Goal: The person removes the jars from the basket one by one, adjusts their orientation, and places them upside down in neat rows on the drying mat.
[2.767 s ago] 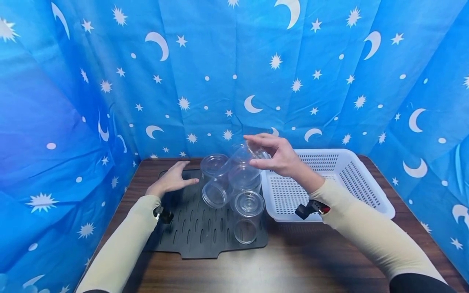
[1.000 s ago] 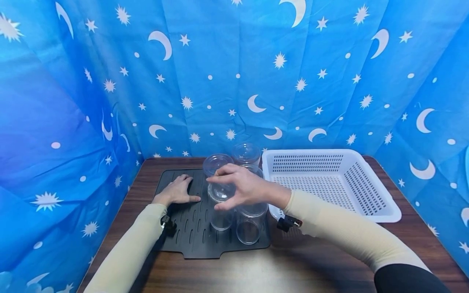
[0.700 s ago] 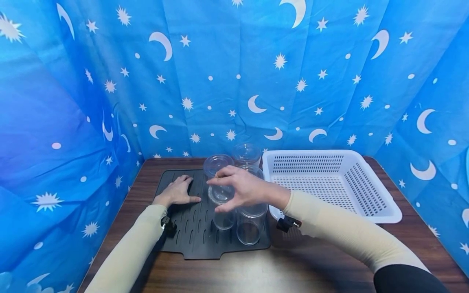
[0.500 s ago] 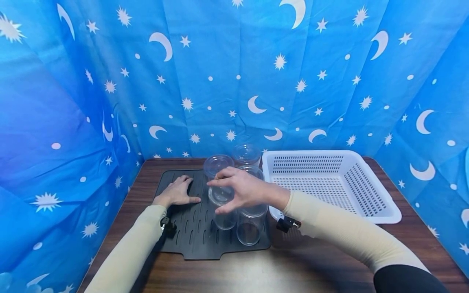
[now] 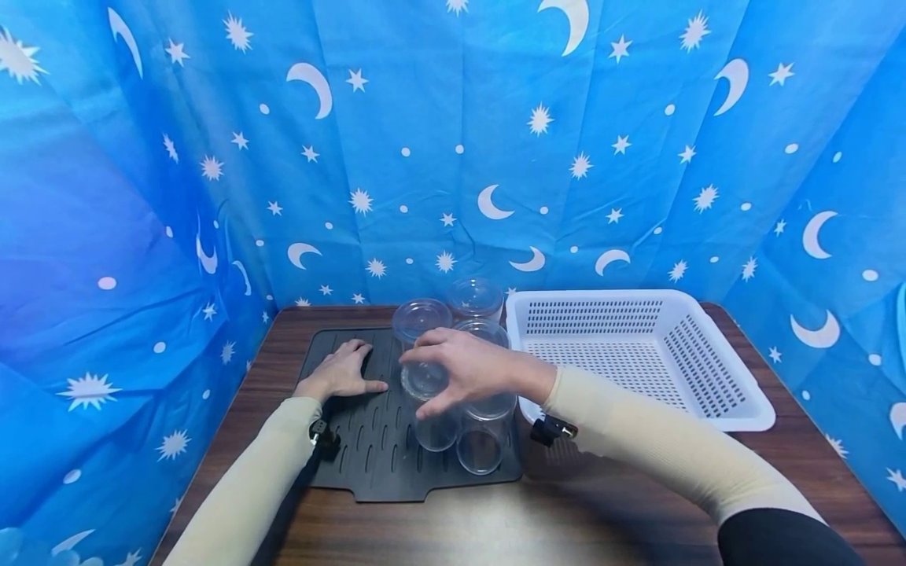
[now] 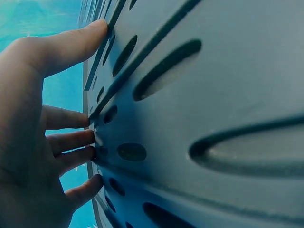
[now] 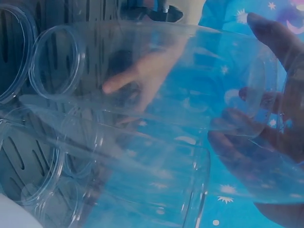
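Observation:
My right hand (image 5: 470, 365) grips a clear plastic jar (image 5: 425, 381) near its upper end, thumb and fingers on opposite sides. The jar stands about upright over the black ribbed mat (image 5: 375, 440); I cannot tell whether its base touches. In the right wrist view my right hand (image 7: 256, 137) shows partly through clear plastic. Several similar jars crowd around it: one at the back left (image 5: 421, 317), another jar (image 5: 476, 296) behind, others to the right, partly hidden. My left hand (image 5: 343, 369) rests on the mat's left side, fingers spread, fingertips touching it (image 6: 42, 128).
A white perforated plastic basket (image 5: 515, 338) stands right of the mat, close to the jars. Beneath everything is a dark wood-grain table (image 5: 580, 503). A blue curtain with moons and stars (image 5: 425, 196) rises behind and at both sides.
A jar held tilted at the back 2.8 seconds ago was brought upright; my right hand is now lower and further left, holding a jar. My left hand came down onto the mat.

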`<state>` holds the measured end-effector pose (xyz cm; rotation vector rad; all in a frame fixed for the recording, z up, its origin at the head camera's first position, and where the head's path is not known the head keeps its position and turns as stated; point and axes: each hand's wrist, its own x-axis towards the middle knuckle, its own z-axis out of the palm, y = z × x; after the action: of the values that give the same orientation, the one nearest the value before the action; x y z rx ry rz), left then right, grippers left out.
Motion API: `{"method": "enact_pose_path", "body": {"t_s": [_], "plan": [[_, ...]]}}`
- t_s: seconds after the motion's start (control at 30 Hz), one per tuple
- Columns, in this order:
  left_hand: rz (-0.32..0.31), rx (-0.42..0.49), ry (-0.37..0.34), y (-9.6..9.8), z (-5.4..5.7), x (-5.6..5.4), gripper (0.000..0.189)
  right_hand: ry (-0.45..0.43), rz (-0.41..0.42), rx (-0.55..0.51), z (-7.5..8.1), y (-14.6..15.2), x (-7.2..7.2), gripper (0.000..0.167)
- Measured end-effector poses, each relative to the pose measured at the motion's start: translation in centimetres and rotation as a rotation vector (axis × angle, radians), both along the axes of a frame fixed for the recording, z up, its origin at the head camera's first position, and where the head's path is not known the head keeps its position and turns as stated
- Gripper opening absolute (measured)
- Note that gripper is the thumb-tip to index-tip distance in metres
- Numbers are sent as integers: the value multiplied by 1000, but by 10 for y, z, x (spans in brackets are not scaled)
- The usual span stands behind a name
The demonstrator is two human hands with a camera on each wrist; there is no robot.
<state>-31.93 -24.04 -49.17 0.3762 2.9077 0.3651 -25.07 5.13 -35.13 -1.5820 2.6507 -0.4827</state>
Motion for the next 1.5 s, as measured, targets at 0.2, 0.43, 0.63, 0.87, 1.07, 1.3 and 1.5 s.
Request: {"method": "enact_pose_path", "body": {"t_s": [0.2,0.43,0.63,0.87,1.07,1.3,1.5], "plan": [[-5,-8,16,-1,-1,-1,103,-27,-10,41,3,-1,-1,78],[-9,-8,11,-1,-1,-1,103,-48,-2,64,4,1,-2,79],[-8,-11,19,-2,-1,-2,103,-37,19,12,3,2,-4,73],[-13,0,13,-2,0,0,101,-60,15,-39,3,4,-4,67],[-18,4,15,-3,0,1,100,-41,-2,-74,3,7,-7,67],[-24,27,5,-9,1,-2,101,-16,-17,-120,3,11,-9,65],[-18,102,13,-17,17,-7,94,-35,-55,-139,9,20,-12,63]]}}
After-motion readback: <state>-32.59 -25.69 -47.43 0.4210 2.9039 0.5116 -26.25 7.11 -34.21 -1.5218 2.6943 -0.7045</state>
